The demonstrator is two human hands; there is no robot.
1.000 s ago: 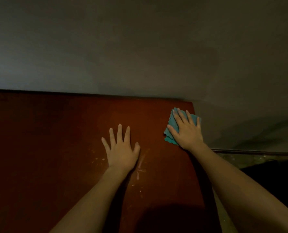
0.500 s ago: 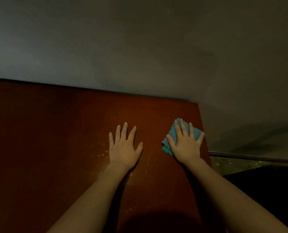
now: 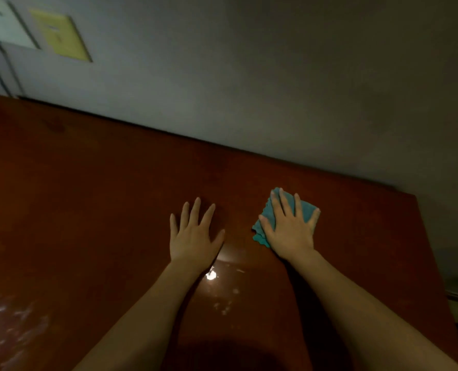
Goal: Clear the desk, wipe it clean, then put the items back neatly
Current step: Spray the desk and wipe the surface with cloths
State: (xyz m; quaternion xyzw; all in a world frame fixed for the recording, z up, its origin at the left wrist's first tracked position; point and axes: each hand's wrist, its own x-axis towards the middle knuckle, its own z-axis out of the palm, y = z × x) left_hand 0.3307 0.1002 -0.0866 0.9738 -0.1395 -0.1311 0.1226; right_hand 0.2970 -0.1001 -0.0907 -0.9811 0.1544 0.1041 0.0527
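Red-brown wooden surface (image 3: 88, 210): one folded teal cloth (image 3: 304, 211) under flat, spread right hand (image 3: 289, 231); left hand (image 3: 193, 236) spread flat beside it.

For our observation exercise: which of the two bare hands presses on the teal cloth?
The right hand presses flat on the folded teal cloth; the left hand lies on bare red-brown desk.

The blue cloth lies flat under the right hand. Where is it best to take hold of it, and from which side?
Probably the frilly left edge of the cloth, which sticks out beside the right hand. Come from the left, thumb under, and pinch. The rest lies flat on the desk under the palm.
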